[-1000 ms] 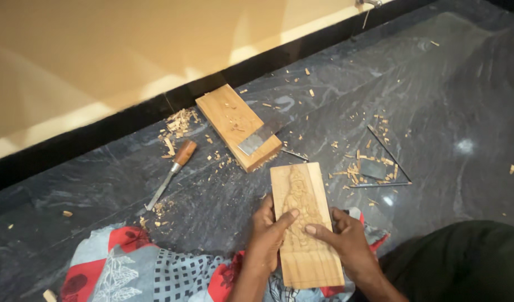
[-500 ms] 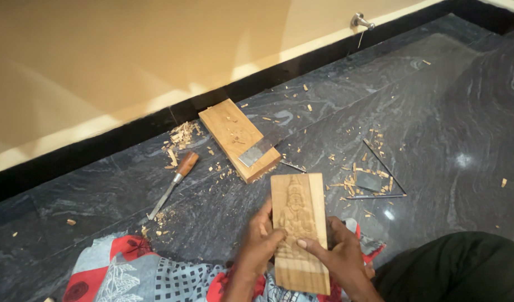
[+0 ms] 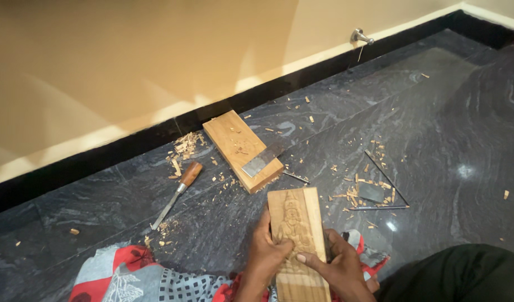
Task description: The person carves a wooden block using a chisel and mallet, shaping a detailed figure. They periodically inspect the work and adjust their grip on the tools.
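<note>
A pale wooden plank with a carved figure (image 3: 297,223) lies lengthwise over my lap at the bottom centre. My left hand (image 3: 266,254) grips its left edge, thumb resting on the carving. My right hand (image 3: 336,267) holds the right edge, with one finger stretched across the carved face. Neither hand holds a tool. The lower end of the plank runs out of view.
A thicker wooden block (image 3: 241,148) with a flat metal blade (image 3: 262,160) on it lies on the dark stone floor ahead. A wooden-handled chisel (image 3: 175,193) lies left. Thin metal tools (image 3: 384,193) and wood chips are right. Red patterned cloth (image 3: 128,274) covers my left leg.
The view has tilted up and shifted, showing more wall and a metal tap. Both hands stay on the carved plank, with my right finger now lying across the carving.
</note>
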